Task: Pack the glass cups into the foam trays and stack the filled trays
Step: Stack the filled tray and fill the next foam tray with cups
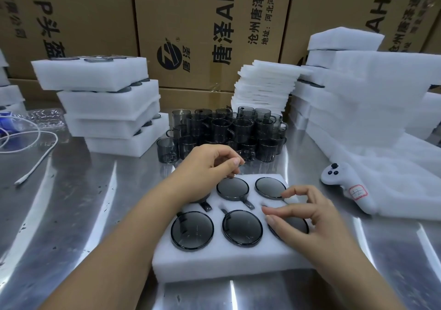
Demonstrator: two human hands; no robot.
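- Filled foam trays [107, 109]: stacked far left, clear of the work spot.
- Foam tray [214, 264], front centre: six glass cups [192, 229] seated in pockets, handles in slots.
- Left hand [205, 164]: loosely curled over far-left pocket, grip unclear.
- Right hand [307, 221]: relaxed fingers over near-right cup, likely seating it.

Left forearm [155, 202] covered most of the far-left cup [205, 206] in the front foam tray [214, 264]; only its handle and a sliver of rim showed. Right hand [298, 214] hid much of the near-right cup [297, 223]. Whether the left hand [210, 164] pinched anything could not be resolved. Cardboard boxes [202, 23] were cut off by the top edge. White cable [43, 152] ran off the left edge. The label on the controller [346, 190] was illegible.
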